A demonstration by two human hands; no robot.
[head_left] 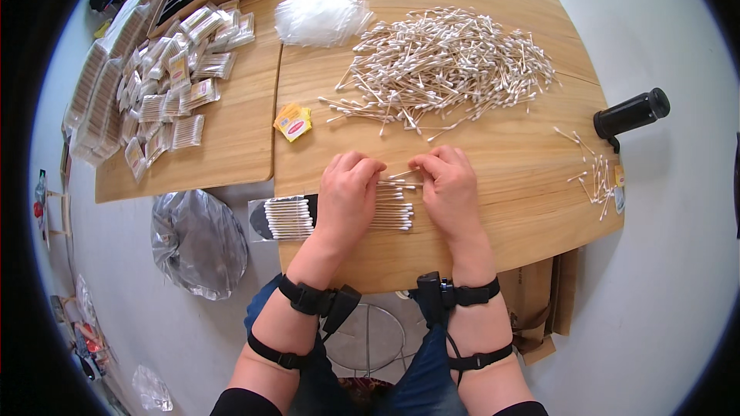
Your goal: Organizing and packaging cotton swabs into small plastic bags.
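My left hand (348, 191) is closed, its fingertips pinched together above a row of cotton swabs (391, 214) laid side by side near the table's front edge. Whatever it may hold is hidden. Close by on the right, my right hand (449, 186) pinches a cotton swab (404, 174), whose tip points toward the left fingertips. The row runs on under my left hand into a clear plastic bag (257, 220) with a dark piece in it, where several white tips (290, 218) line up.
A big heap of loose cotton swabs (455, 65) lies beyond my hands, beside clear bags (320, 15) and yellow cards (293, 121). Filled swab packs (187, 131) are piled on the left table. At right are a black cylinder (632, 113) and scattered swabs (598, 180). A lined bin (199, 243) stands below.
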